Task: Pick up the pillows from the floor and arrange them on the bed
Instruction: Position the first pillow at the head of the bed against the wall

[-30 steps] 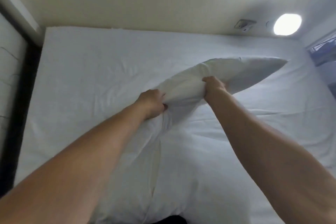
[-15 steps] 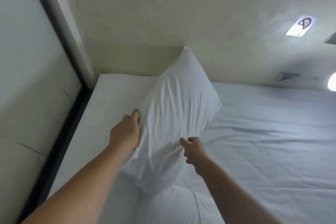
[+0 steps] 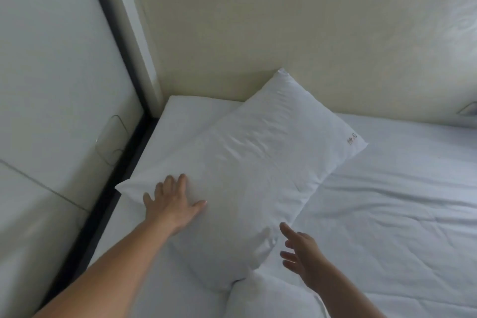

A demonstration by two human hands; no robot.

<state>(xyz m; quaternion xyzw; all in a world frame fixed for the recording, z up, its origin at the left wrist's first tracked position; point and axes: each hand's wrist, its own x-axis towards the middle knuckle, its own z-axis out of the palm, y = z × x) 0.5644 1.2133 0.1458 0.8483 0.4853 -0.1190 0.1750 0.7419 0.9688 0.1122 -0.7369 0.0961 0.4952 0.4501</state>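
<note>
A second pillow (image 3: 271, 297) lies touching the near end of the pillow (image 3: 247, 162), which runs diagonally toward the wall (image 3: 284, 20) on the bed (image 3: 400, 201); left hand (image 3: 173, 201) flat on it, right hand (image 3: 302, 253) released.

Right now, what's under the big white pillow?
The pillow lies on the bed's white sheet, one corner against the wall. Its near end overlaps a second pillow. The left hand presses flat on top. Whatever lies directly beneath is covered.

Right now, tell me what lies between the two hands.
In the head view, only the white pillow's lower corner lies between the left hand resting on it and the open right hand.
</note>
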